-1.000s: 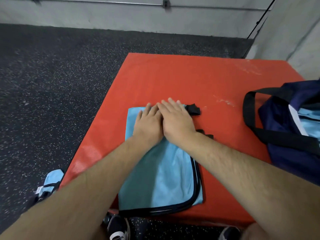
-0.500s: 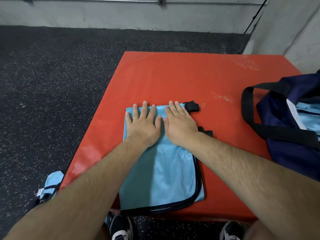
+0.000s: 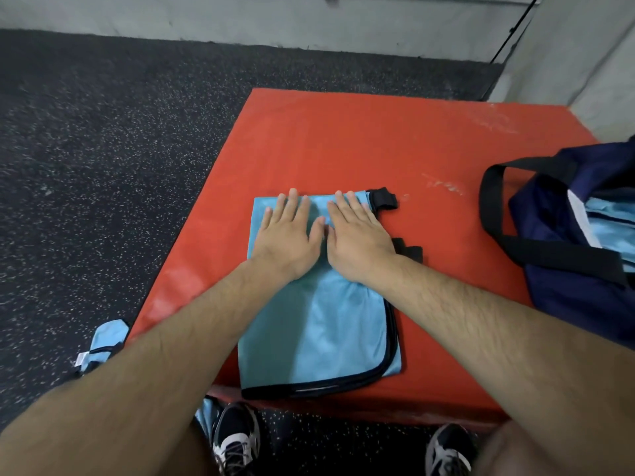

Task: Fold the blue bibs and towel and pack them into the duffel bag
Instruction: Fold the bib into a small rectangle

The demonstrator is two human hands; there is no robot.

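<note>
A light blue bib (image 3: 338,334) with black trim lies folded lengthwise on the red mat (image 3: 360,146), its near end at the mat's front edge. My left hand (image 3: 287,235) and my right hand (image 3: 357,240) press flat on its far end, side by side, fingers straight. Black straps (image 3: 385,198) stick out on the bib's right side. The navy duffel bag (image 3: 563,235) stands open at the mat's right edge, with light blue cloth (image 3: 611,221) showing inside. Another blue bib (image 3: 103,341) lies on the floor to the left.
The mat sits on a dark speckled floor (image 3: 120,149), close to grey walls at the back and right. My two shoes (image 3: 237,438) stand at the mat's front edge. A bit of blue cloth (image 3: 206,412) shows by the left shoe.
My left hand has slid left so both hands lie side by side with fingers spread, where before the right overlapped the left. The bib stays put.
</note>
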